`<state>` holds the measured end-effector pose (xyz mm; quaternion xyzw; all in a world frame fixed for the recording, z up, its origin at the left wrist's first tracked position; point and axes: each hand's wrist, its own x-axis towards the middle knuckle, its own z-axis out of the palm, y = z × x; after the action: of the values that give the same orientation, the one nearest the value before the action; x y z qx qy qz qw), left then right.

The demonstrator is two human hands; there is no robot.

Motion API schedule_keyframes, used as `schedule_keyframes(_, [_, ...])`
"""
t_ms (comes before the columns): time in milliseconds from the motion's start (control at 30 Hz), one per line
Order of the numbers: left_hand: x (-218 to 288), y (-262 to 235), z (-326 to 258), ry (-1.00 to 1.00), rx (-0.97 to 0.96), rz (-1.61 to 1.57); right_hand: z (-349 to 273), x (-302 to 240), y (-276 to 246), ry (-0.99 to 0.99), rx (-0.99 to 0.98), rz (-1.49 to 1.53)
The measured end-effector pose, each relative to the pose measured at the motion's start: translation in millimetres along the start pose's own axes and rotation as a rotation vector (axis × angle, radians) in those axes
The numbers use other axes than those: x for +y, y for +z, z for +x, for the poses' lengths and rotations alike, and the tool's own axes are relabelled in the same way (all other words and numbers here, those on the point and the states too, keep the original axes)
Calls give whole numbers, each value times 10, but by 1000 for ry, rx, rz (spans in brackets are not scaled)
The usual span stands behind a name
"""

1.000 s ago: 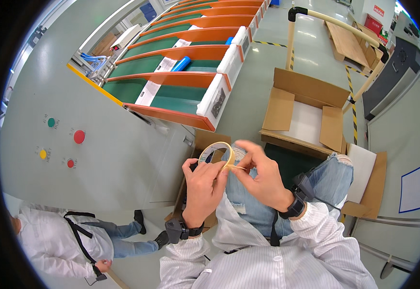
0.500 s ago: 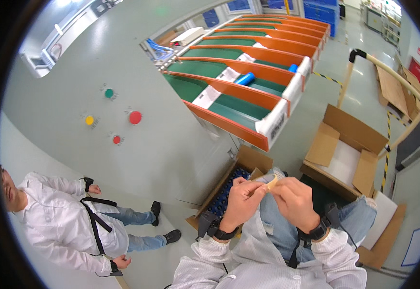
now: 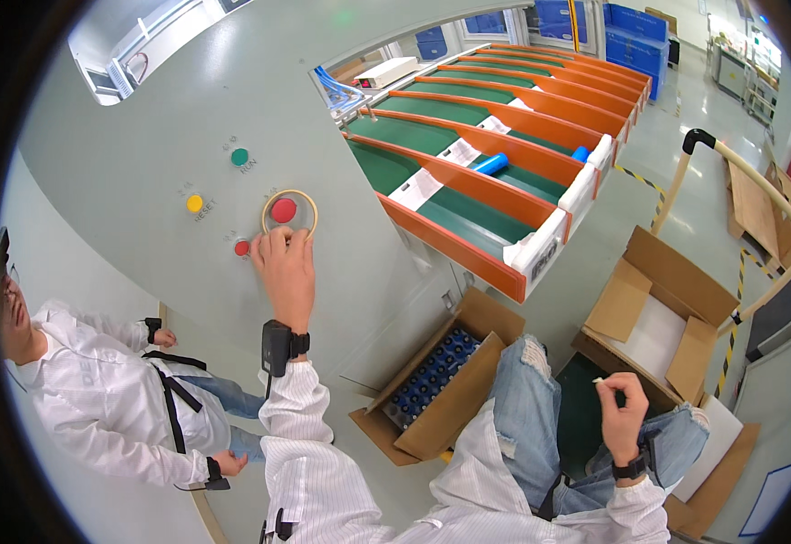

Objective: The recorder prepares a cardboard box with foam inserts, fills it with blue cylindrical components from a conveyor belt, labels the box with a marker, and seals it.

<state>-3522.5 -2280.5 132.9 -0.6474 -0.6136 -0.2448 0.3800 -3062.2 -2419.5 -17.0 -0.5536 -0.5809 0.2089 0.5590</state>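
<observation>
while the co-worker sits low at far left, the rest runs rightward:
left hand: fingertips pinch the lower rim of a tape ring, held flat on the grey panel around the red button.
tape ring: likely light, stiff (grip the rim, not the sticky face).
box of blue parts: on the floor.
right hand: loosely curled, pinching a small pale scrap.

The tape ring sits on the panel around a button, the chutes to its right, an open box below.
</observation>
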Motion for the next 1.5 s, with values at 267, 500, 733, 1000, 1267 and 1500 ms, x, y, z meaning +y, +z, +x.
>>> schedule_keyframes(267, [819, 414, -555, -1, 236, -212, 18, 533, -632, 253, -31, -244])
schedule_keyframes(500, [3944, 772, -1241, 512, -577, -1166, -389, 1707, -643, 342, -118, -349])
schedule_keyframes(733, [4924, 2330, -1656, 132, -837, -1286, -464, 2051, -656, 495, 120, -326])
schedule_keyframes(1000, [5566, 2506, -1042, 148, -1055, -1160, 199, 2672, -693, 425, 313, -305])
schedule_keyframes(1267, [5879, 2950, -1282, 60, -1021, -1296, 585, 3168, -845, 387, 137, -396])
schedule_keyframes(1500, [5891, 3286, -1282, 163, -1027, -1426, 669, 3401, -836, 485, 51, -423])
